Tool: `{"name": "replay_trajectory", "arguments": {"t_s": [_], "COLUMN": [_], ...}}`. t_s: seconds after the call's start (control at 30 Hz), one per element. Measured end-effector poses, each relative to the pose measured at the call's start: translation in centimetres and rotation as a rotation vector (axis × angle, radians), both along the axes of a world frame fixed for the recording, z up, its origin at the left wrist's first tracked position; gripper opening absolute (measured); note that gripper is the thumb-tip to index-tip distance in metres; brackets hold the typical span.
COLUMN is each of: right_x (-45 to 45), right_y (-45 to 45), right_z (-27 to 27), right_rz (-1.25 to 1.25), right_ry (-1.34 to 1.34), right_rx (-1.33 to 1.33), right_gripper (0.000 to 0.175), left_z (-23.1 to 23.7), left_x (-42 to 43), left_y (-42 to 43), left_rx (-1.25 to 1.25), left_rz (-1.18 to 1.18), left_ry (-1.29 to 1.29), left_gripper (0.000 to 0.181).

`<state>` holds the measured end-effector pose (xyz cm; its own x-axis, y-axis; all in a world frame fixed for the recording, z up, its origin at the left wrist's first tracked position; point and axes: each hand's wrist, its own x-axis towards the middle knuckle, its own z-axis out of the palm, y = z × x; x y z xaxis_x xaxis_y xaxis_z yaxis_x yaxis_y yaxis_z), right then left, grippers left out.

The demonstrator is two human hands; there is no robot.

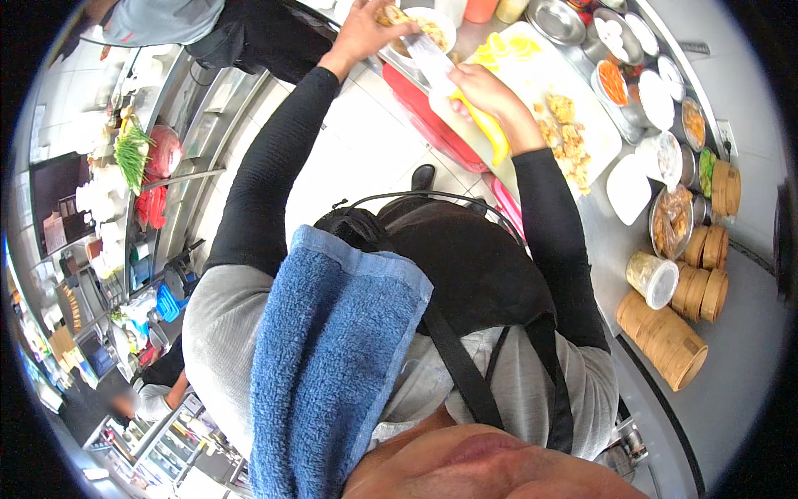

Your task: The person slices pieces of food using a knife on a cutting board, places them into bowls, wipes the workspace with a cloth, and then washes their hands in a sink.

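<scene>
My right hand [489, 100] grips the yellow handle of a knife [430, 59], whose broad blade points up and left. At the blade's far end, my left hand [368, 31] holds pieces of golden-brown food [391, 15] over a white bowl [436, 25] with similar pieces inside. Under my right forearm lies a white cutting board [592, 118]. More browned, fried-looking pieces [572, 146] rest on it, with yellow citrus-like slices [505, 48] near its far end.
Metal bowls, a container of shredded carrot [612, 82] and a bag of browned food [673, 215] line the counter's right side. Bamboo steamers [664, 340] stand nearer me. A red tray or lid [430, 118] sits below the board's left edge. Another person [249, 37] stands at upper left.
</scene>
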<state>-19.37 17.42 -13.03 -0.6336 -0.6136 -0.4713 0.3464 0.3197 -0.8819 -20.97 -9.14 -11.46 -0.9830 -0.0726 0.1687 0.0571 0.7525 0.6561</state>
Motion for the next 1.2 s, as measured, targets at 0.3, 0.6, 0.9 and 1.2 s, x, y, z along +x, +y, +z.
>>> {"name": "replay_trajectory", "arguments": {"t_s": [0.3,0.6,0.9,1.2], "right_x": [3.1,26.2,29.8,24.9], "right_y": [6.7,26.7,29.1,29.6], "right_z": [2.3,1.1,0.2,-0.7], "right_rz": [-0.129,-1.003,-1.101,-0.629], "right_ry": [0.101,-0.089,-0.078,-0.035], "right_rx": [0.297,0.427,0.173,0.233], "right_gripper": [0.037,0.039,0.025,0.026], "left_z": [-3.3,-6.4,-9.8,-8.5], "left_x": [-3.7,0.6,-6.4,4.2], "left_y": [-7.5,16.8,29.9,21.7], "left_rx": [0.230,0.207,0.096,0.197], "left_rz": [0.058,-0.786,-0.724,-0.835], "left_ry": [-0.151,0.136,-0.263,-0.189], "left_gripper": [0.063,0.040,0.069,0.050]}}
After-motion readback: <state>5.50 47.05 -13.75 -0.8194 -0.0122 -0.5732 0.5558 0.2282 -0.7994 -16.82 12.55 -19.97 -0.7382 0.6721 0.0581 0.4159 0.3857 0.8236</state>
